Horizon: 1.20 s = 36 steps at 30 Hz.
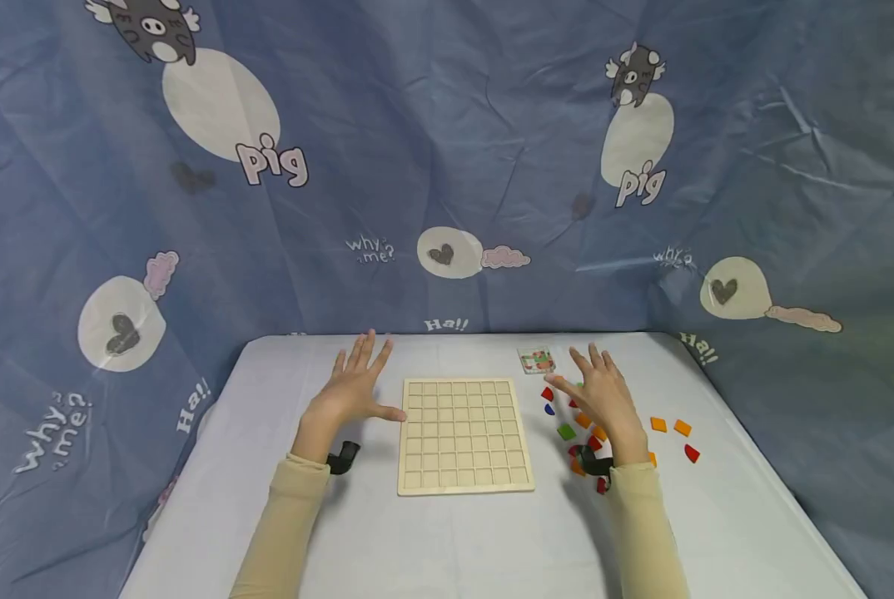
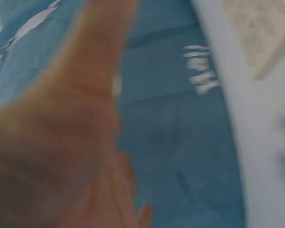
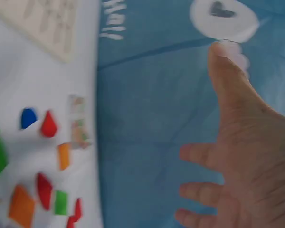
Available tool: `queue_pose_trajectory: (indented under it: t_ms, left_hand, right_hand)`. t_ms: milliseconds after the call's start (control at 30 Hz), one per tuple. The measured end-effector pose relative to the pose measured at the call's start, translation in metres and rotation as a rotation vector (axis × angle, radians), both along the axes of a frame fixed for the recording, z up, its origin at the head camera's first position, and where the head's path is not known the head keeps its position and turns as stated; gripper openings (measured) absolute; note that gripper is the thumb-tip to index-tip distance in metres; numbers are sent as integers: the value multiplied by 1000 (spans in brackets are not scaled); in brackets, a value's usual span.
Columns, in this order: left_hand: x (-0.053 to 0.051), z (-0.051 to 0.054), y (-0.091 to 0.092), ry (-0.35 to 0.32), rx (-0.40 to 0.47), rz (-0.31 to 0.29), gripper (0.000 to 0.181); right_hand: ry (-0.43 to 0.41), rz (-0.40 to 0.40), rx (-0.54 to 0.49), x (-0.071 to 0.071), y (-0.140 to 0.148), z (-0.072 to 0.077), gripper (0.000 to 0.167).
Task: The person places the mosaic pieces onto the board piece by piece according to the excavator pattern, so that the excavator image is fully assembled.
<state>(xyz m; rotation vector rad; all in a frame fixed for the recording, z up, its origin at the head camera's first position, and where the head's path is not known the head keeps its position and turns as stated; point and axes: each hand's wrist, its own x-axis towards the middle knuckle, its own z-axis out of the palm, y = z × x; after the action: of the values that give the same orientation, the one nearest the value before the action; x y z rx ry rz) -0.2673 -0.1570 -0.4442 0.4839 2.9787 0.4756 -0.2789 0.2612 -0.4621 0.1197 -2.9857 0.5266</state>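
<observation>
A pale square grid board is laid flat near the middle of a white-covered bench, between two raised hands. The left hand is held with fingers spread and nothing gripped; its thumb overlaps the board's left edge in the head view, though whether it is touched cannot be told. The right hand is likewise spread and unladen, held above scattered coloured pieces.

Among those pieces, a green square, a small blue piece, an orange square and a red fan-shaped piece can be picked out; others are partly hidden by the right hand. A small printed card is placed beyond them, near the far edge.

The board is likely stiff and light, perhaps wooden, and would best be taken by opposite rims. The pieces are judged hard, light and thin, easily slid; a pinch across two opposite edges would suit them.

No long axis is shown by the board: its near edge is set about parallel to the viewer, and no front is marked. The pieces are turned at mixed angles, and no shared direction is pointed to.
</observation>
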Motion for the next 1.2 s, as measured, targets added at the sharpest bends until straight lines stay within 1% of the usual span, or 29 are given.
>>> queue_pose_trajectory:
  t_ms: [67,133,200,233,300,367,433,533,600,700,800,967,1100,1200]
  left_hand:
    - [-3,-13,-4,-38,19,-94,132]
    - [-5,-26,-8,-101,31,-172,130]
    - [-5,-42,-10,-146,35,-233,129]
    - [-4,-49,-10,-169,35,-251,130]
    - [-3,-60,-11,-205,31,-265,131]
    - [-1,-71,-11,-217,31,-268,134]
    - [1,-79,-11,-235,37,-263,136]
    - [4,-89,-11,-238,35,-278,137]
    - [7,-93,-10,-242,35,-286,137]
    - [10,-96,-9,-219,28,-302,137]
    - [13,-97,-5,-210,49,-310,136]
    - [15,-96,1,-216,63,-317,137]
    - [16,-97,3,-214,58,-306,138]
    - [16,-99,2,-210,38,-300,138]
  right_hand:
    - [-17,27,-11,-4,3,-6,88]
    - [-28,53,-23,-7,5,-13,86]
    - [-24,83,-39,-9,7,-20,81]
    - [-21,92,-52,-11,8,-24,78]
    - [-19,114,-85,-14,8,-31,70]
    - [-48,123,-123,-17,8,-38,62]
    - [-88,125,-156,-20,5,-44,54]
    - [-134,148,-169,-22,1,-51,40]
    - [-150,168,-169,-22,-2,-56,32]
    - [-183,180,-166,-21,-4,-62,26]
    - [-205,164,-159,-21,-4,-66,24]
    - [-194,130,-166,-24,-3,-71,20]
    - [-196,106,-181,-26,-4,-75,18]
    - [-201,93,-186,-27,-4,-77,18]
